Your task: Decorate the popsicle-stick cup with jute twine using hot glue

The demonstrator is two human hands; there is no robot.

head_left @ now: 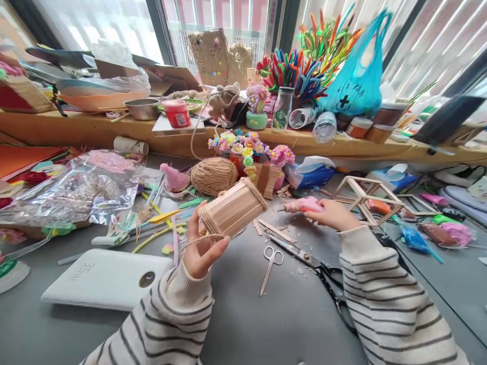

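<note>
My left hand (201,246) grips a small barrel of popsicle sticks (234,207), tilted on its side and bound with twine at both ends. A loose strand of twine runs from it toward the ball of jute twine (213,175) behind. My right hand (332,214) is closed around a pink glue gun (304,204), its nozzle pointing left toward the barrel with a gap between them. Small scissors (270,264) and larger black-handled scissors (308,259) lie on the grey table below my hands.
A white flat device (106,278) lies at the left front. A clear plastic bag (72,192) sits left. A stick frame (365,197), a pipe-cleaner flower pot (247,149), loose sticks and craft clutter fill the back. A wooden shelf (95,129) holds jars and a blue bag (355,81).
</note>
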